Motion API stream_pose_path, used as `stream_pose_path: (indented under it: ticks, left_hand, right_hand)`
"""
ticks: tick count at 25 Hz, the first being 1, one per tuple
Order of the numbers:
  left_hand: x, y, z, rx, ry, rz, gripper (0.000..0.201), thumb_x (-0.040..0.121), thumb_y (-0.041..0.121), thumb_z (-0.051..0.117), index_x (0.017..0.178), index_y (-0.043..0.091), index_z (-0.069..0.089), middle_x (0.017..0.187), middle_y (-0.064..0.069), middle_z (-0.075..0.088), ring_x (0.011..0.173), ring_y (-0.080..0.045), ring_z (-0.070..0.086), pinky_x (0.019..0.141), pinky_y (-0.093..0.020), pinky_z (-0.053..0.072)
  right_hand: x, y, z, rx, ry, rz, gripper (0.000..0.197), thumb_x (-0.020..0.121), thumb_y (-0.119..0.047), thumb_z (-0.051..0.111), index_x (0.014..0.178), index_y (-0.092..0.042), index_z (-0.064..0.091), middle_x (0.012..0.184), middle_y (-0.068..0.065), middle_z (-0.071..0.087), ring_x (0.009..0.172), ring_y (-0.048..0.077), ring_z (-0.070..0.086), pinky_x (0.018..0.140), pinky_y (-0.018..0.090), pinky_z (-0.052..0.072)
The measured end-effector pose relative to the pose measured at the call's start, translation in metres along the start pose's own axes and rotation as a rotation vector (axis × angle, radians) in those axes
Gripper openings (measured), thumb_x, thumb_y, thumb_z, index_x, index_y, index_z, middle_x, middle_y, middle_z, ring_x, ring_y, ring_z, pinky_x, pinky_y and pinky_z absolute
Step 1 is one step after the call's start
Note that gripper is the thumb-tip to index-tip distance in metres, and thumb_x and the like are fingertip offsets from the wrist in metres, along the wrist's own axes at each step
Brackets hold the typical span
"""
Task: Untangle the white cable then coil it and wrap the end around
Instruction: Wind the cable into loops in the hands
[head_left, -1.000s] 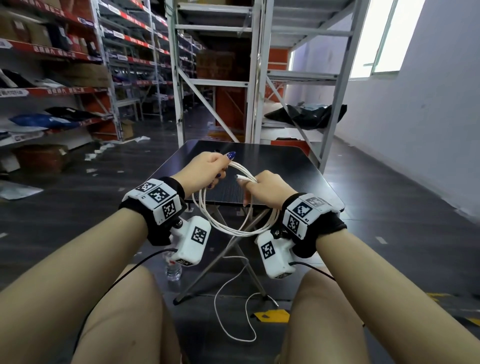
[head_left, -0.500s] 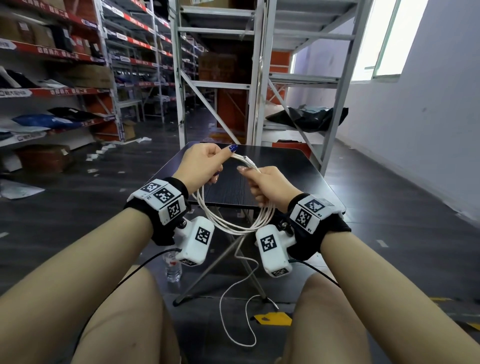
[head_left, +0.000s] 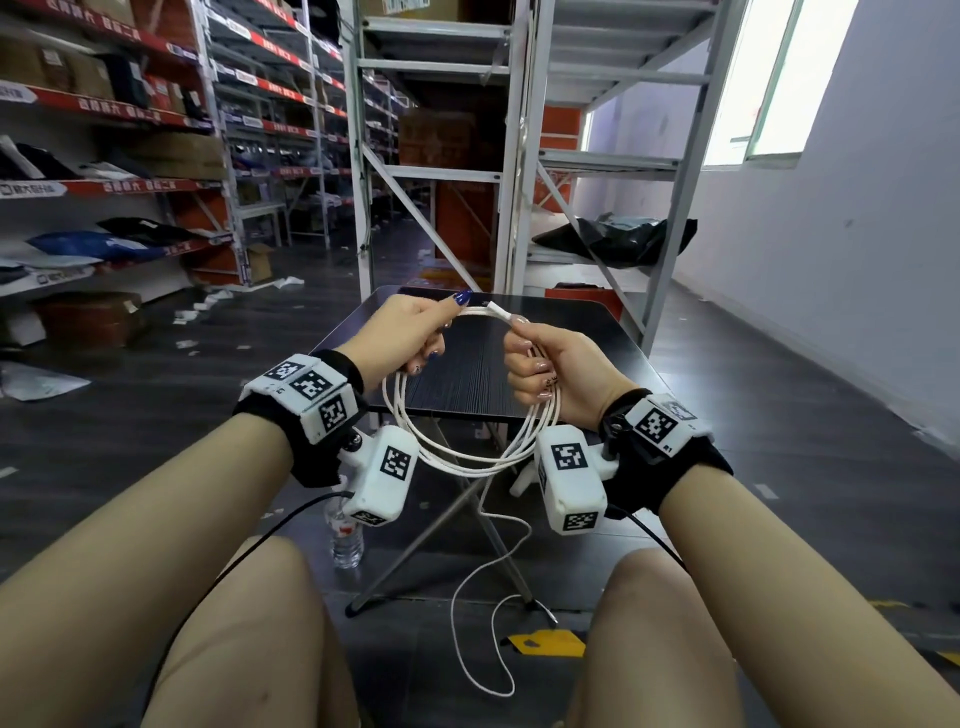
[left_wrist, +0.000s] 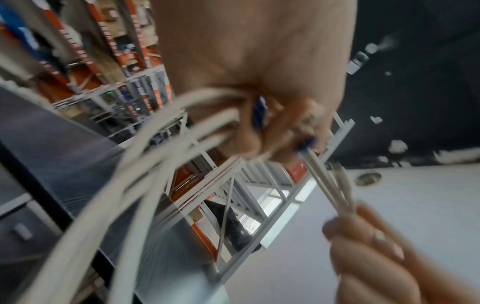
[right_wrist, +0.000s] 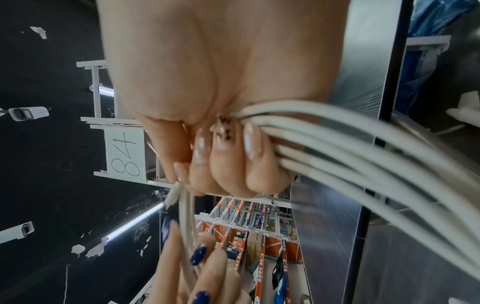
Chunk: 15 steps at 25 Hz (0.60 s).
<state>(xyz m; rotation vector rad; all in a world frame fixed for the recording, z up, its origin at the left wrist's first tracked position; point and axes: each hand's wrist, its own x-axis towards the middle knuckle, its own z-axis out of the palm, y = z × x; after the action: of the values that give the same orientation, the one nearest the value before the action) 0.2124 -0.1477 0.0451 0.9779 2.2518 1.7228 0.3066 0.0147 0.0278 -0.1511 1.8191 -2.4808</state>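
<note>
The white cable (head_left: 470, 457) hangs as a coil of several loops between both hands, held in the air above the near edge of the black table (head_left: 587, 343). My left hand (head_left: 415, 332) grips the loops at the upper left, fingers curled round the strands (left_wrist: 161, 144). My right hand (head_left: 545, 369) grips the bundle at the upper right (right_wrist: 337, 144). A white connector end (head_left: 500, 313) sticks out at the top between the two hands. A loose tail (head_left: 485, 618) trails from the coil down to the floor.
The folding table stands just ahead on crossed metal legs (head_left: 457, 525). A plastic water bottle (head_left: 346, 535) stands on the floor by the left leg. Grey shelving racks (head_left: 431, 156) rise behind the table. My knees fill the bottom of the head view.
Both hands have risen with the coil and drawn slightly apart. The tail on the floor has been pulled shorter, and the connector end now sits at the top between the hands.
</note>
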Motion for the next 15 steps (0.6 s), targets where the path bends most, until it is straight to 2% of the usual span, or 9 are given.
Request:
stream_pose_path:
  ticks: [3, 5, 6, 8, 10, 13, 15]
  left_hand:
    - [-0.008, -0.001, -0.005, -0.423, -0.232, -0.125, 0.036, 0.097, 0.039, 0.039, 0.07, 0.016, 0.046, 0.056, 0.003, 0.049, 0.047, -0.01, 0.048, 0.047, -0.018, 0.04]
    - [-0.015, -0.003, -0.005, -0.521, -0.289, -0.166, 0.039, 0.096, 0.042, 0.035, 0.067, 0.018, 0.042, 0.057, 0.004, 0.049, 0.055, -0.011, 0.056, 0.054, -0.019, 0.048]
    - [-0.016, -0.003, -0.005, -0.542, -0.302, -0.177, 0.041, 0.096, 0.045, 0.033, 0.065, 0.018, 0.04, 0.053, 0.005, 0.046, 0.049, -0.01, 0.053, 0.05, -0.018, 0.046]
    - [-0.015, -0.002, -0.003, -0.52, -0.322, -0.187, 0.048, 0.095, 0.053, 0.025, 0.064, 0.018, 0.036, 0.042, 0.005, 0.037, 0.031, -0.007, 0.035, 0.035, -0.016, 0.029]
    - [-0.011, -0.003, -0.004, -0.454, -0.316, -0.18, 0.049, 0.097, 0.052, 0.023, 0.064, 0.017, 0.035, 0.036, 0.007, 0.029, 0.024, -0.004, 0.021, 0.03, -0.017, 0.015]
    - [-0.007, -0.007, -0.007, -0.4, -0.281, -0.119, 0.039, 0.1, 0.034, 0.033, 0.065, 0.017, 0.036, 0.039, 0.007, 0.028, 0.027, -0.002, 0.019, 0.031, -0.016, 0.013]
    - [-0.006, -0.007, -0.008, -0.425, -0.259, -0.101, 0.036, 0.1, 0.03, 0.034, 0.066, 0.016, 0.038, 0.039, 0.008, 0.028, 0.032, -0.002, 0.02, 0.032, -0.015, 0.013]
  right_hand:
    - [-0.003, -0.003, -0.005, -0.001, -0.011, -0.047, 0.037, 0.1, -0.027, 0.031, 0.065, -0.016, 0.039, 0.044, -0.008, 0.028, 0.034, 0.004, 0.021, 0.038, 0.018, 0.014]
    - [-0.004, -0.003, -0.005, -0.013, -0.018, -0.057, 0.034, 0.1, -0.028, 0.029, 0.07, -0.015, 0.038, 0.043, -0.008, 0.029, 0.033, 0.004, 0.024, 0.037, 0.018, 0.015]
    - [-0.005, -0.002, -0.005, -0.028, -0.014, -0.053, 0.034, 0.1, -0.029, 0.029, 0.071, -0.015, 0.038, 0.043, -0.008, 0.028, 0.032, 0.004, 0.024, 0.036, 0.018, 0.016]
    - [-0.007, -0.002, -0.004, -0.055, 0.012, -0.037, 0.035, 0.101, -0.032, 0.029, 0.071, -0.016, 0.038, 0.042, -0.008, 0.026, 0.031, 0.003, 0.022, 0.035, 0.016, 0.014]
    - [-0.009, -0.003, -0.004, -0.062, 0.059, -0.024, 0.038, 0.1, -0.034, 0.031, 0.067, -0.017, 0.038, 0.041, -0.009, 0.025, 0.029, 0.003, 0.019, 0.036, 0.017, 0.009]
    - [-0.011, -0.007, -0.005, -0.032, 0.093, -0.029, 0.045, 0.098, -0.039, 0.036, 0.059, -0.018, 0.045, 0.039, -0.01, 0.024, 0.028, 0.003, 0.018, 0.038, 0.019, 0.006]
    - [-0.012, -0.009, -0.005, -0.013, 0.086, -0.026, 0.048, 0.096, -0.042, 0.037, 0.057, -0.017, 0.05, 0.037, -0.01, 0.024, 0.028, 0.003, 0.019, 0.038, 0.019, 0.008]
